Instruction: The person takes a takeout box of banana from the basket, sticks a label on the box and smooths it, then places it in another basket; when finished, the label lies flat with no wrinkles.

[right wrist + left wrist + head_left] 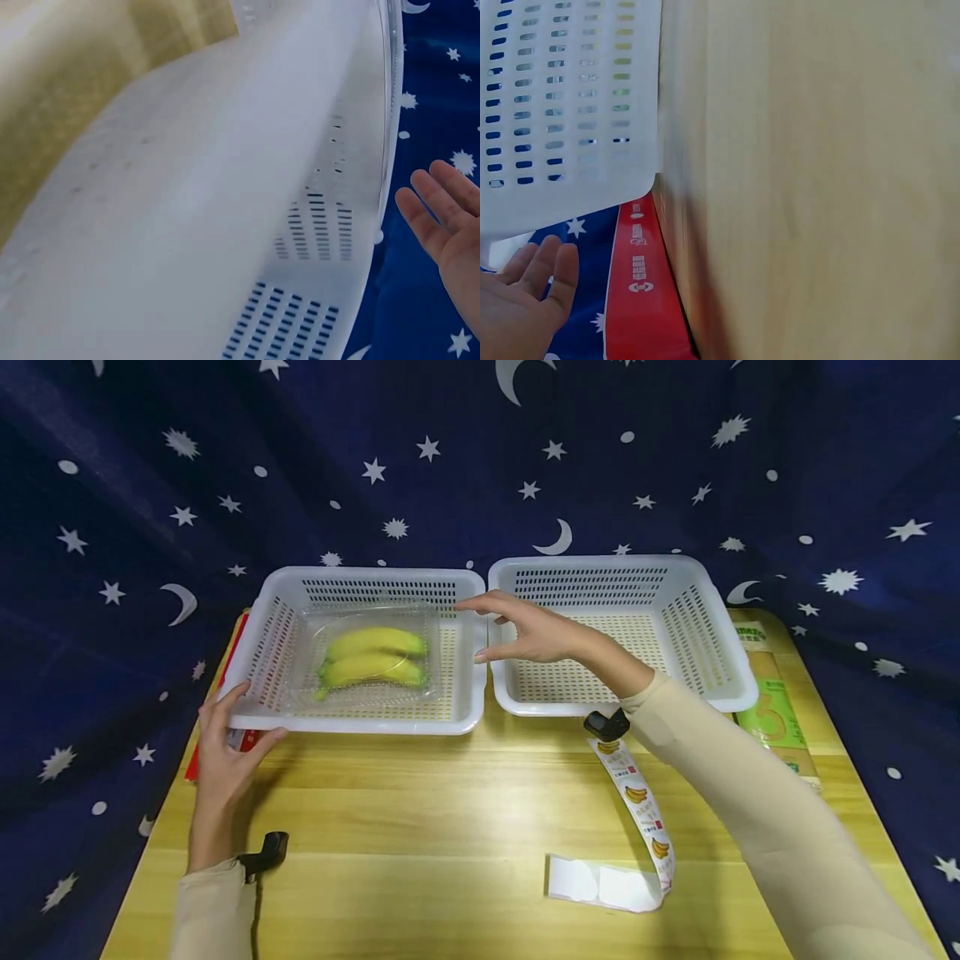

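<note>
In the head view, a clear plastic box (pixel 302 689) with yellow-green bananas (pixel 375 670) inside lies in the left white basket (pixel 352 725). My left hand (pixel 227 752) is at that basket's front left corner, thumb and fingers apart, fingertips right at the rim; the left wrist view has its fingers (pixel 564 274) loosely bent beside the rim. Over the spot where the two baskets meet, my right hand (pixel 536 631) spreads thumb and forefinger, gripping nothing. Its fingers reach past the inner rim of the right white basket (pixel 708 635).
A strip of banana stickers (pixel 641 806) curls on the wooden table (pixel 420 835), its near end turned to the blank side. Red packaging (pixel 641 300) sits under the left basket's edge, a green and brown package (pixel 780 718) beside the right one. A starry blue cloth (pixel 450 502) hangs behind.
</note>
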Motion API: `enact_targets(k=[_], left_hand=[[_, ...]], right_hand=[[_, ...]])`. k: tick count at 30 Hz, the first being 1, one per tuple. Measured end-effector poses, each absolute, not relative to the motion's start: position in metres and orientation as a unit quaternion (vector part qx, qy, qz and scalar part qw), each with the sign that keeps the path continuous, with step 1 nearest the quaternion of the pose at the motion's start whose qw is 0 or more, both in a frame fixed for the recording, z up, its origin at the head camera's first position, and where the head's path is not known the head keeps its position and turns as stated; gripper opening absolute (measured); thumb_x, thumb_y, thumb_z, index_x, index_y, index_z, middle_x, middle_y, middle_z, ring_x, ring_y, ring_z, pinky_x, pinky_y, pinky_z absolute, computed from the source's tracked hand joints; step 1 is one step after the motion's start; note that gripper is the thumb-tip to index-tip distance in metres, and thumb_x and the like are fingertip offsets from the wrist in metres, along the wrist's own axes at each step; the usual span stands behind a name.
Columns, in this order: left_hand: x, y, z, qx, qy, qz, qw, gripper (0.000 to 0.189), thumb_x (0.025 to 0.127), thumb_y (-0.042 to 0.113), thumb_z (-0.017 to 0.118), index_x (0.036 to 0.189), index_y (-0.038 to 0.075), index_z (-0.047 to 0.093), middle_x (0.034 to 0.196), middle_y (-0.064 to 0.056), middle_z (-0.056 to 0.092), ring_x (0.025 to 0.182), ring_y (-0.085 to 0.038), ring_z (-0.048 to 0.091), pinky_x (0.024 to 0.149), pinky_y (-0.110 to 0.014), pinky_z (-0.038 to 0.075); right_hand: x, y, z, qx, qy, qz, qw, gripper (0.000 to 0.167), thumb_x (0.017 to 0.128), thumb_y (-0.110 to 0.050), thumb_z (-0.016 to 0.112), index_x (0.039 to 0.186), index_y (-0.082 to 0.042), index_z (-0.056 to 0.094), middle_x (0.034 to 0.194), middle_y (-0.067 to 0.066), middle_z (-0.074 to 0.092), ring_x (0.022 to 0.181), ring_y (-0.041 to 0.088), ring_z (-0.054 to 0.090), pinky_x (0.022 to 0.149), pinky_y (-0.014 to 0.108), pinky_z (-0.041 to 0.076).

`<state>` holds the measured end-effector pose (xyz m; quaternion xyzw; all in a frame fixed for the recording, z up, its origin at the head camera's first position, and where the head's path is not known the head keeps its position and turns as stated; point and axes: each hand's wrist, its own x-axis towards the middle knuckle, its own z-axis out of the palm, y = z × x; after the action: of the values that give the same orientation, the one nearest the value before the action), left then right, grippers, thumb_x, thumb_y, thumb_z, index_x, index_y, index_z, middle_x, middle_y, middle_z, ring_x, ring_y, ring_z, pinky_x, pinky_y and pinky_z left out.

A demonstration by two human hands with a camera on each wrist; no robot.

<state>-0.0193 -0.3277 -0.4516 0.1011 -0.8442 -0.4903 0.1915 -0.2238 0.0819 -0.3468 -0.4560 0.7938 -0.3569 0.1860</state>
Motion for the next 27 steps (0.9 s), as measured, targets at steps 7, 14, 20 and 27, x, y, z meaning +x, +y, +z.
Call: enact_targets(k=[7, 14, 20, 27], left_hand=[[-0.026, -0.330, -0.454, 0.101, -0.801, -0.558, 0.191, 0.083, 0.070, -0.021, 0.075, 0.144, 0.006, 0.047, 0.130, 0.009, 0.039, 0.125, -0.018, 0.042, 0.103, -0.009, 0.040], [-0.028, -0.329, -0.454, 0.101, -0.780, -0.582, 0.207, 0.083, 0.066, -0.026, 0.074, 0.140, 0.001, 0.050, 0.125, 0.003, 0.044, 0.117, -0.014, 0.047, 0.093, -0.007, 0.043], [-0.031, -0.328, -0.454, 0.100, -0.751, -0.619, 0.206, 0.082, 0.065, -0.027, 0.074, 0.139, -0.003, 0.049, 0.126, 0.001, 0.044, 0.119, -0.018, 0.046, 0.094, -0.009, 0.043], [-0.028, -0.328, -0.455, 0.106, -0.740, -0.629, 0.213, 0.080, 0.065, -0.028, 0.073, 0.138, -0.003, 0.050, 0.125, 0.000, 0.044, 0.121, -0.018, 0.045, 0.096, -0.009, 0.044]], right_hand=[[-0.244, 0.049, -0.350, -0.474, 0.773, -0.359, 0.221, 0.073, 0.089, -0.029, 0.073, 0.151, -0.015, 0.038, 0.154, 0.004, 0.038, 0.139, 0.032, 0.038, 0.112, 0.053, 0.036], [-0.263, 0.025, -0.349, -0.495, 0.766, -0.326, 0.247, 0.076, 0.089, -0.034, 0.073, 0.152, -0.017, 0.035, 0.157, -0.001, 0.034, 0.144, 0.023, 0.031, 0.115, 0.050, 0.033], [-0.279, 0.007, -0.357, -0.499, 0.771, -0.296, 0.264, 0.082, 0.085, -0.034, 0.077, 0.153, -0.016, 0.034, 0.159, 0.001, 0.031, 0.146, 0.020, 0.027, 0.120, 0.041, 0.026], [-0.294, -0.015, -0.377, -0.500, 0.765, -0.269, 0.304, 0.086, 0.083, -0.031, 0.079, 0.154, -0.017, 0.032, 0.161, 0.002, 0.027, 0.149, 0.021, 0.021, 0.123, 0.040, 0.017]])
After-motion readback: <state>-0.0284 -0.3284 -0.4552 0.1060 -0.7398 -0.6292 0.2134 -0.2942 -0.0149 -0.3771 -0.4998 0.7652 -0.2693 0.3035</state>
